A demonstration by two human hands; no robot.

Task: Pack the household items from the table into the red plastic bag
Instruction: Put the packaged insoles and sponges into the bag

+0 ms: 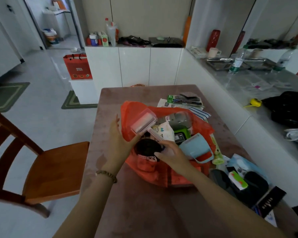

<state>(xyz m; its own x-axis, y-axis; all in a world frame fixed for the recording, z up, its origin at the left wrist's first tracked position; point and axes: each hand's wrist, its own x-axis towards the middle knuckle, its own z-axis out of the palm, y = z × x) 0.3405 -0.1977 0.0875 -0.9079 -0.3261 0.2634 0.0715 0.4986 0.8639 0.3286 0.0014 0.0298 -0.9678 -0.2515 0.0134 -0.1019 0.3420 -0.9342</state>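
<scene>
The red plastic bag (162, 176) lies open in the middle of the brown table (144, 203). Inside it I see a pink lint roller (143, 121), a white packet (163, 130), a green box (181, 133), a blue lint roller (195, 147) and a round black item (147, 147). My left hand (118, 140) holds the bag's left rim beside the pink roller. My right hand (172, 156) reaches into the bag, fingers on the black item. Flat packets (186, 100) lie beyond the bag, and dark items with a green-white packet (238, 182) sit to its right.
A wooden chair (46, 167) stands left of the table. A white counter (248, 79) with a bottle and trays runs along the right. White cabinets (134, 66) stand behind, with a red paper bag (77, 66) on a low box.
</scene>
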